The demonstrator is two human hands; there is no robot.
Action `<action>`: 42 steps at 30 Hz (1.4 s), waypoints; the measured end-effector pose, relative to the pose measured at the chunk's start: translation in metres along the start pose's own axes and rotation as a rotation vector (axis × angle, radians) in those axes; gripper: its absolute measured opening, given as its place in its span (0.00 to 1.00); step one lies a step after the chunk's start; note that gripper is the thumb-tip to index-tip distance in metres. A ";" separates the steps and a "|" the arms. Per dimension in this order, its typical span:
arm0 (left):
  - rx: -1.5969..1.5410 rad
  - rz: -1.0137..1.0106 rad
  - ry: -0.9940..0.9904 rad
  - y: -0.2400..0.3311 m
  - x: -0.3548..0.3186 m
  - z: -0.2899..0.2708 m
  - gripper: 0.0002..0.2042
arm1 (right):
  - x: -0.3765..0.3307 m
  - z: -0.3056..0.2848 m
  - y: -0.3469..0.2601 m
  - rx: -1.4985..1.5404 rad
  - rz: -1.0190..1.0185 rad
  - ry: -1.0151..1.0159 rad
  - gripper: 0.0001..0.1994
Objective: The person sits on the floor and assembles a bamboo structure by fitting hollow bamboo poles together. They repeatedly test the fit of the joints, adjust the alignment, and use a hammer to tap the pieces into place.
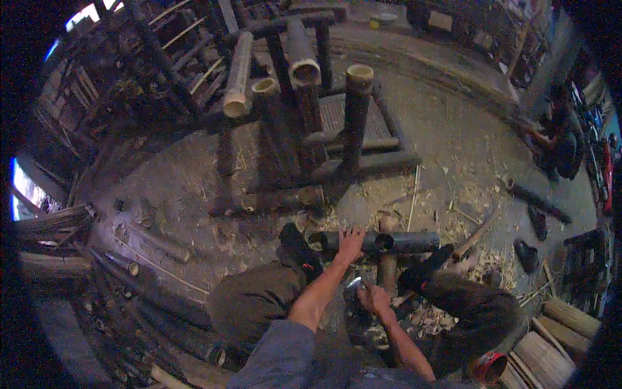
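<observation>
A dark bamboo pole lies crosswise between my feet, with a round hole cut in its side and an open left end. My left hand is wrapped over it from above, left of the hole, fingertips on the far side. An upright lighter bamboo piece stands beneath the pole, near the hole. Just nearer to me, my right hand is closed around a tool with a shiny metal part; its exact kind is too blurred to tell. The tool is apart from the pole.
A bamboo frame with thick upright posts stands ahead. Wood shavings litter the floor. Bamboo lengths lie at the left, split pieces at the lower right. Another person is at the far right, near a dark pole.
</observation>
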State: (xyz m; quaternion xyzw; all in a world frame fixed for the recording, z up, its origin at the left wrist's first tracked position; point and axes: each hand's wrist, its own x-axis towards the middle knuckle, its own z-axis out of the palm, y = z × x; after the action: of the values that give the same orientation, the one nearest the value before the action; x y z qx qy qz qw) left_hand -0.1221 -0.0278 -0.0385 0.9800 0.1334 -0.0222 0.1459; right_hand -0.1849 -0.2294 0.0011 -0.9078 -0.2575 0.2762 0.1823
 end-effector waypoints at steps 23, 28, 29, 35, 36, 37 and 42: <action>-1.312 -0.100 0.586 0.047 0.010 -0.318 0.37 | 0.024 -0.245 -0.139 0.793 -0.557 0.320 0.40; -1.660 0.106 0.306 0.080 -0.040 -0.348 0.33 | -0.036 -0.274 -0.162 0.589 -0.657 0.529 0.46; -1.620 0.145 0.275 0.084 -0.050 -0.354 0.32 | -0.047 -0.273 -0.163 0.471 -0.619 0.623 0.47; -1.332 0.266 0.433 0.116 -0.093 -0.396 0.29 | -0.061 -0.277 -0.158 0.018 -0.583 1.105 0.49; -1.418 0.287 0.428 0.119 -0.093 -0.396 0.28 | -0.062 -0.281 -0.164 -0.005 -0.622 1.166 0.49; -1.504 0.309 0.419 0.122 -0.092 -0.394 0.27 | -0.062 -0.286 -0.170 -0.027 -0.661 1.226 0.49; -1.422 0.497 0.424 0.115 -0.109 -0.405 0.26 | -0.070 -0.324 -0.180 0.089 -0.589 0.991 0.49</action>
State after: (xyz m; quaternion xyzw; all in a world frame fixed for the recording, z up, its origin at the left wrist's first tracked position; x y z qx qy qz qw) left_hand -0.1939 -0.0436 0.3900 0.6358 -0.0829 0.2895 0.7107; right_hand -0.1086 -0.1862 0.3678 -0.8102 -0.3715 -0.2337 0.3884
